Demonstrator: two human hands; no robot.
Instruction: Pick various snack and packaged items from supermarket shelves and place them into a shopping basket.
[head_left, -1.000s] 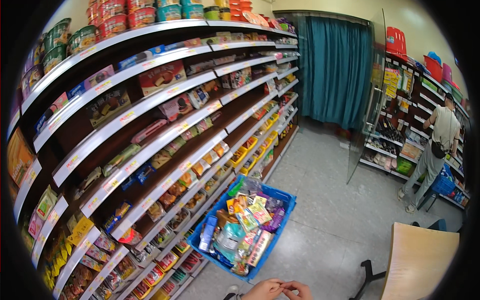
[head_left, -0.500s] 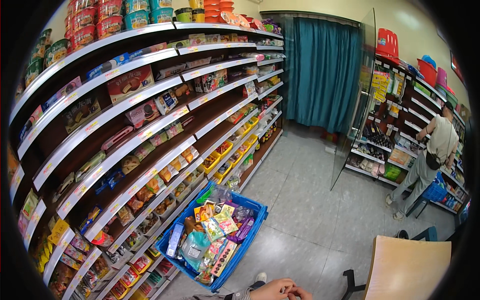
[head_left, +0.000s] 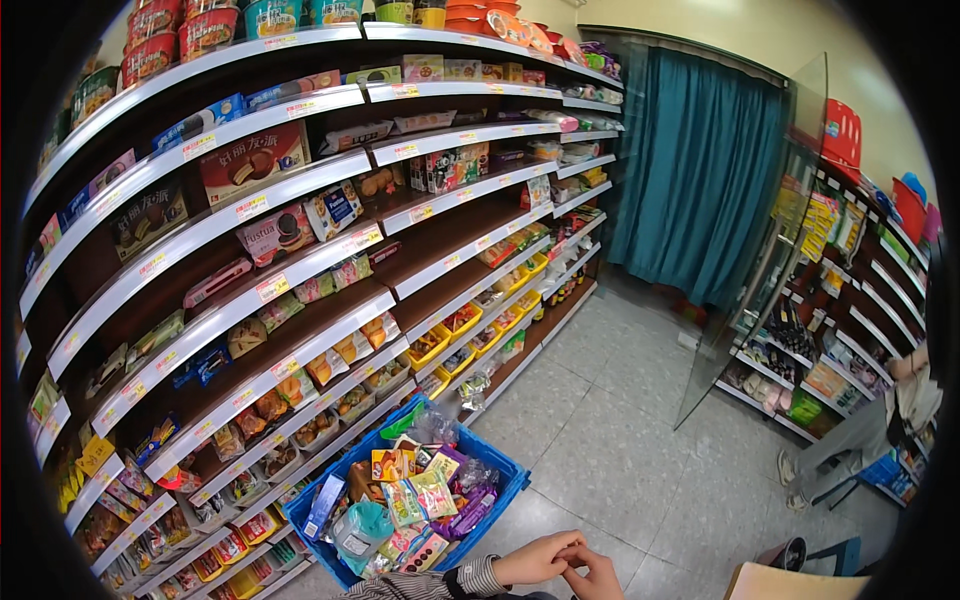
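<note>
My left hand (head_left: 535,560) reaches in from the lower edge, in a striped sleeve. It meets my right hand (head_left: 594,574) just right of a blue crate (head_left: 515,478). The fingers of both hands are curled and touch each other; whether something small sits between them is hidden. Packaged snacks fill the crate: a yellow box (head_left: 393,464), pastel bags (head_left: 418,497), a purple pack (head_left: 472,512), a teal-and-clear bag (head_left: 362,530) and a slim blue-white box (head_left: 322,506). Neither hand touches the crate's contents.
Long snack shelves (head_left: 330,265) run along the left, with yellow bins (head_left: 428,345) low down. Behind are a teal curtain (head_left: 690,170) and a glass door (head_left: 770,270). A person (head_left: 850,440) stands by the right shelves. A wooden tabletop (head_left: 790,585) is at lower right.
The view has shifted, so the shelves appear larger and the person sits nearer the right rim. My hands show higher in the picture, still together. The crate's contents look the same.
</note>
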